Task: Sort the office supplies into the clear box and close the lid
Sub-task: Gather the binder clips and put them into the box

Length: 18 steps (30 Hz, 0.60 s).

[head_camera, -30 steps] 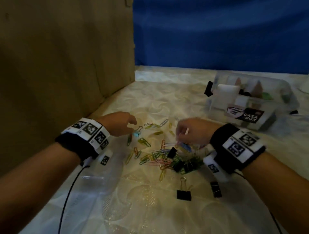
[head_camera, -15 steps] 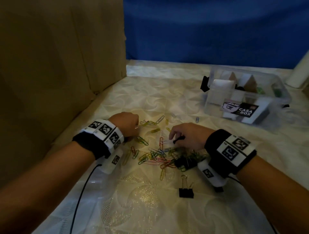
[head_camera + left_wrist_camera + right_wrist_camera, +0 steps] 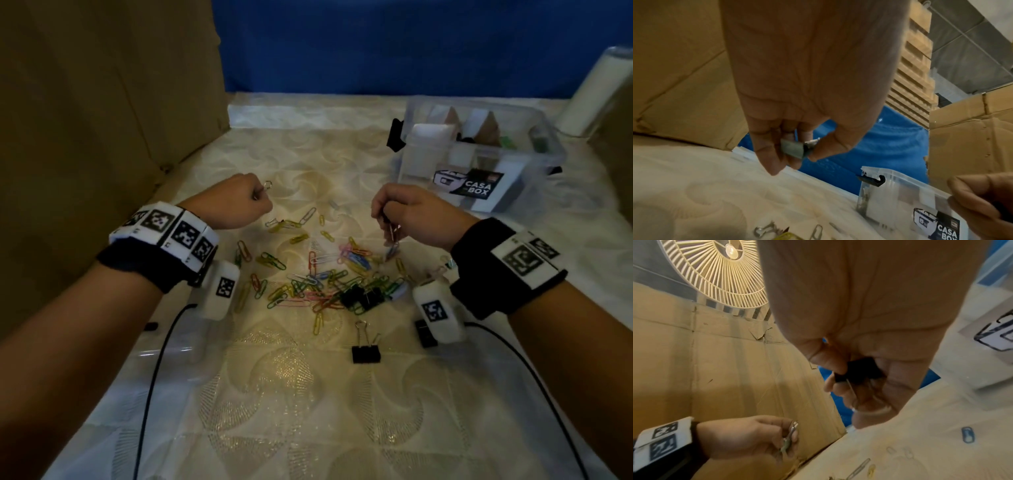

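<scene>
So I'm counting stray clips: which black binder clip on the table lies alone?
The black binder clip nearest the person, its wire handles up, below the pile.

Dim light; cardboard wall (image 3: pixel 102 102) left, blue backdrop (image 3: pixel 376 44) behind, fan (image 3: pixel 719 270) overhead.

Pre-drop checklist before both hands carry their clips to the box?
1. Left hand grip on pale binder clip: ok, pinched.
2. Right hand grip on black binder clip: ok, fingers curled round it.
3. Box open on top: cannot tell, clear plastic.
4. Path to box: ok, bare cloth between.
5. Paper clips left on cloth: not ok, many remain.
</scene>
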Available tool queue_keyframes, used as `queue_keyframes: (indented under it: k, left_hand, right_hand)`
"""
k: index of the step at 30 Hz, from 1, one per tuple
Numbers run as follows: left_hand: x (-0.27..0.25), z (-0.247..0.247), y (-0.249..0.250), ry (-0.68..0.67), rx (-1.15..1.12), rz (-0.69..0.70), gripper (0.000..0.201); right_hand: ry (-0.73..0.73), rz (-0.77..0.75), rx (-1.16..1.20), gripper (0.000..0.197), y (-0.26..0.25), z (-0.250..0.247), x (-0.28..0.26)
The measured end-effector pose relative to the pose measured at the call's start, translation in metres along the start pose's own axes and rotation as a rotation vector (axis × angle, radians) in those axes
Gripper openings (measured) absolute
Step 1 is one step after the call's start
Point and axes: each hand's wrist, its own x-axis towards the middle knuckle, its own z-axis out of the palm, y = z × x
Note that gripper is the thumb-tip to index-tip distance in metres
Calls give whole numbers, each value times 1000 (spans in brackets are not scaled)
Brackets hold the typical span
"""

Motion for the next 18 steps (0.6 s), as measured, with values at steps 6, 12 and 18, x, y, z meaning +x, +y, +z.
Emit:
queue_keyframes:
  k: [6,12,18]
  left_hand:
    - [18,11,3,-82,128,-150,40]
    - [32,26,4,-118,180,-164,39]
    - [31,37,14,-99,245,-139,31]
  right_hand:
    - [-277,34,-538,24,3,11,-9]
    - [-399,68,-825,28,14,37,-11]
    - [-439,56,-819,14,8,36,-18]
